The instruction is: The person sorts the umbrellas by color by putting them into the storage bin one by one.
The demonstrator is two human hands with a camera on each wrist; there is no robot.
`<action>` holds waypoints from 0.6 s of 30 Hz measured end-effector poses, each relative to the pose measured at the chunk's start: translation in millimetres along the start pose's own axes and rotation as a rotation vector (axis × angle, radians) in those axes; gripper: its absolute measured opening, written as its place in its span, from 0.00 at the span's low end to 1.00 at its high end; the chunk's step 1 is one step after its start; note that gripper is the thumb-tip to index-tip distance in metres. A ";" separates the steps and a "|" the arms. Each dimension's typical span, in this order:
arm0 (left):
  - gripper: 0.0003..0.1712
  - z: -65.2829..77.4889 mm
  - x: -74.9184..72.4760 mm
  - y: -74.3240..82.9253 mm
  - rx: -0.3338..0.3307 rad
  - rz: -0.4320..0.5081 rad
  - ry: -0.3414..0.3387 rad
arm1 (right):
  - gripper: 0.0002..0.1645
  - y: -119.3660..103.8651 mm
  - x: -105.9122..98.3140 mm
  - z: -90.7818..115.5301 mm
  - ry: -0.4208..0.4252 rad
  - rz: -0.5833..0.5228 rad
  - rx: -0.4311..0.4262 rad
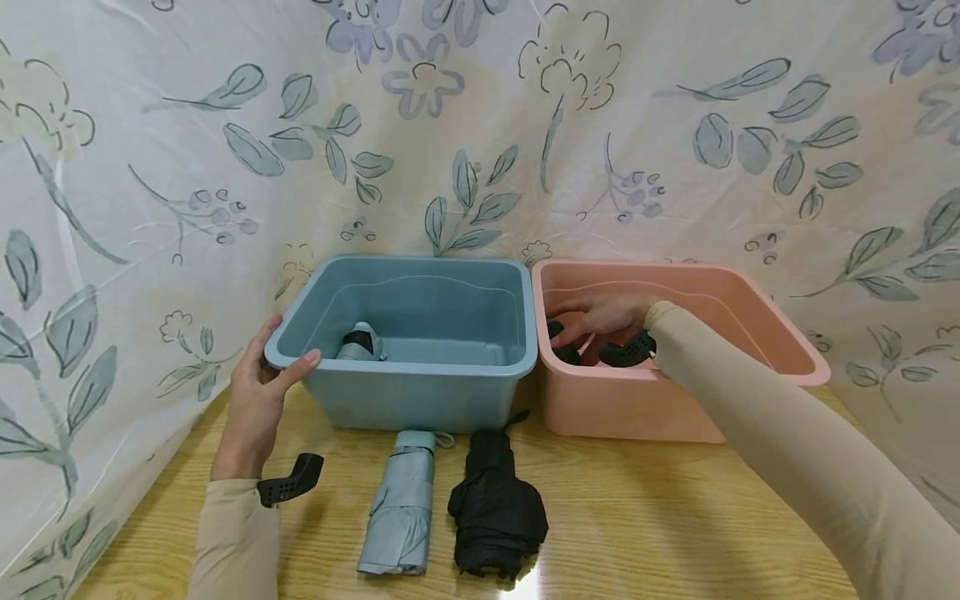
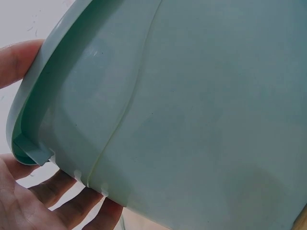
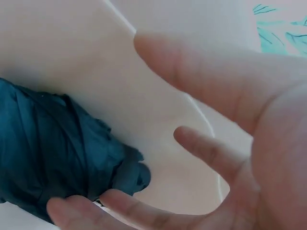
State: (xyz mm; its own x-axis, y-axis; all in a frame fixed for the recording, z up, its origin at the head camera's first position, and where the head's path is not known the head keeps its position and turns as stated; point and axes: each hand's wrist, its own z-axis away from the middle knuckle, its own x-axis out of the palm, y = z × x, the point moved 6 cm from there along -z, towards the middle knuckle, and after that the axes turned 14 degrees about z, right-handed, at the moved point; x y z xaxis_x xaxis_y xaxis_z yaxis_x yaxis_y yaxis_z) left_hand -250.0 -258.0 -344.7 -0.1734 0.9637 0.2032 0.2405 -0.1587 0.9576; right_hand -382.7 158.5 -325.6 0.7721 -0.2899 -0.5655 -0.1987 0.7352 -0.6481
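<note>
My left hand (image 1: 258,392) holds the near left corner of a blue plastic bin (image 1: 420,400), thumb on the rim and the other fingers along the outer side. Inside that bin lies a folded light blue-grey umbrella (image 1: 358,346) with a black band. My right hand (image 1: 603,315) reaches into a pink plastic bin (image 1: 630,408), fingers spread. In the right wrist view, a dark folded umbrella (image 3: 62,148) lies in the pink bin, with two fingertips (image 3: 120,197) right at its lower edge and the thumb apart from it.
On the wooden table (image 1: 645,517), a folded grey-blue umbrella (image 1: 401,508) and a folded black umbrella (image 1: 497,508) lie side by side in front of the bins. A floral cloth (image 1: 480,125) hangs behind the bins and at both sides. The two bins stand next to each other.
</note>
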 end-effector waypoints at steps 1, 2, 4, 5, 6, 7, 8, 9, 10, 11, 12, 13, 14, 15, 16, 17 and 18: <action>0.48 0.1 0.0 0.2 0.000 0.001 -0.001 | 0.44 -0.5 -0.6 0.6 0.005 0.000 0.005; 0.48 0.2 0.0 0.3 0.000 0.002 -0.002 | 0.44 -1.1 -1.2 1.3 0.010 0.002 0.011; 0.48 0.3 0.2 0.5 0.001 0.002 -0.003 | 0.44 -2.5 -2.8 3.8 0.022 -0.002 0.019; 0.48 0.4 0.5 0.4 0.001 0.003 -0.003 | 0.44 -2.9 -3.7 6.0 0.033 -0.011 0.028; 0.48 0.3 0.7 0.4 0.001 0.002 -0.004 | 0.45 -3.8 -4.3 8.4 0.040 -0.027 0.033; 0.48 0.3 0.8 0.3 0.001 0.002 -0.004 | 0.45 -4.8 -5.0 11.1 0.053 -0.040 0.034; 0.48 0.3 0.9 0.3 0.001 0.001 -0.003 | 0.46 -5.8 -5.5 14.3 0.063 -0.050 0.035; 0.48 0.3 0.9 0.3 0.002 0.000 -0.003 | 0.46 -7.1 -6.0 17.7 0.078 -0.059 0.033; 0.48 0.2 0.9 0.3 0.002 -0.001 -0.003 | 0.47 -8.0 -6.6 21.2 0.095 -0.064 0.030; 0.48 0.1 0.9 0.2 0.002 -0.001 -0.003 | 0.47 -9.0 -7.1 24.6 0.115 -0.064 0.031; 0.49 0.1 0.8 0.2 0.002 -0.003 -0.003 | 0.47 -10.2 -7.5 28.2 0.136 -0.059 0.028; 0.48 0.1 0.6 0.2 0.002 -0.004 -0.002 | 0.48 -11.7 -7.6 31.6 0.154 -0.051 0.022; 0.48 0.2 0.5 0.1 0.002 -0.004 -0.002 | 0.48 -13.0 -7.7 35.2 0.174 -0.047 0.020; 0.48 0.2 0.3 0.1 0.001 -0.005 -0.002 | 0.48 -14.2 -7.7 38.6 0.191 -0.041 0.015; 0.48 0.3 0.2 0.1 0.001 -0.005 -0.001 | 0.49 -15.9 -7.4 42.2 0.206 -0.034 0.006; 0.48 0.4 0.1 0.1 0.001 -0.004 -0.001 | 0.49 -17.9 -6.6 46.0 0.218 -0.030 -0.005; 0.48 0.4 -0.1 0.1 0.001 -0.004 -0.001 | 0.49 -19.6 -5.9 49.6 0.228 -0.026 -0.019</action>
State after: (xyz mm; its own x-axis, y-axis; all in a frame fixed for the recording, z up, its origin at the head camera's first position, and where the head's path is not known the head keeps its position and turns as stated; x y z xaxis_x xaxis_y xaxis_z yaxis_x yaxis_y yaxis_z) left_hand -249.6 -258.0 -344.7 -0.1732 0.9645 0.1994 0.2408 -0.1549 0.9581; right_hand -353.4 176.2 -284.2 0.6212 -0.4411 -0.6477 -0.1937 0.7145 -0.6723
